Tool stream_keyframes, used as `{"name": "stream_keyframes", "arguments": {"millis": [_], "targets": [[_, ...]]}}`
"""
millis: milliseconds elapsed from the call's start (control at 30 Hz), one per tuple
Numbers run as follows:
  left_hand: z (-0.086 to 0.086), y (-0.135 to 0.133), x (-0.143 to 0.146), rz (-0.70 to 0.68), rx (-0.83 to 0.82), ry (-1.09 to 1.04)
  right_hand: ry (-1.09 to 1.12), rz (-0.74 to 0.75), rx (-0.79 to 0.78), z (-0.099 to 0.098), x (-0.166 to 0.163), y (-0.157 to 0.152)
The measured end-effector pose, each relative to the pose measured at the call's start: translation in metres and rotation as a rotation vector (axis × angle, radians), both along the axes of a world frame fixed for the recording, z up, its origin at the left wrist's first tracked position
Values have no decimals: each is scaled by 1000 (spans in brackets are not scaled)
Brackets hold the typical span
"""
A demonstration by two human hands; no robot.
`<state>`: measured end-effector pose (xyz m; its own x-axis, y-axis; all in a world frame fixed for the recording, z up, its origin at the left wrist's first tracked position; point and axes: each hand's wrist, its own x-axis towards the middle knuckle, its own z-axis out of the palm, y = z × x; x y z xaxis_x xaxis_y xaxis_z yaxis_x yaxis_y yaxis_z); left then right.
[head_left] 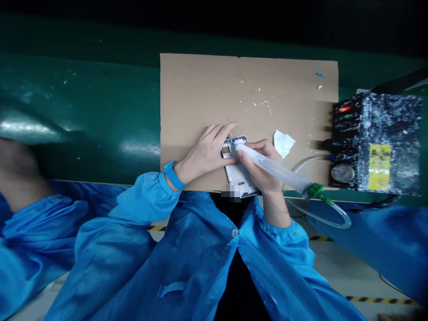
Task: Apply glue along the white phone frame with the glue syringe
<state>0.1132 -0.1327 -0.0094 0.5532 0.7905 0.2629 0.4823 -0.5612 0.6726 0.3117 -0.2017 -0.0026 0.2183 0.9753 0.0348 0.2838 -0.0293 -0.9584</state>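
Note:
A silver-and-black phone frame point(238, 174) lies tilted near the front edge of the cardboard. My left hand point(210, 149) grips its upper left side, thumb and fingers around the edge. In my right hand point(262, 167) is a translucent glue syringe point(281, 171), held like a pen. Its tip points at the upper part of the frame, near the small camera cutout; whether it touches I cannot tell. A green cap point(316, 191) closes the syringe's rear end, where a clear hose point(341, 218) joins it.
A paint-spotted dispenser box point(391, 133) with a pressure gauge point(343, 173) stands at the right. On the cardboard sheet point(194, 93) are a white scrap point(283, 143), a blue bit point(319, 74) and white residue. Another person's hand point(20, 171) is at the left.

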Motion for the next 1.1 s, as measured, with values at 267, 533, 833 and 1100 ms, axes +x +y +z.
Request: {"name": "stream_keyframes", "arguments": {"millis": [267,533,833,1100], "targets": [[0,-1,-1,-5,-5,-7,6,6,-14,0,0,0],[0,-1,0,1,0,-5,-9,-1,-11,2,0,0],[-4,0,0,2,14,-5,34,-5,-11,1,0,-1],[-4,1,0,-3,18,0,0,22,-13,-2,3,-2]]}}
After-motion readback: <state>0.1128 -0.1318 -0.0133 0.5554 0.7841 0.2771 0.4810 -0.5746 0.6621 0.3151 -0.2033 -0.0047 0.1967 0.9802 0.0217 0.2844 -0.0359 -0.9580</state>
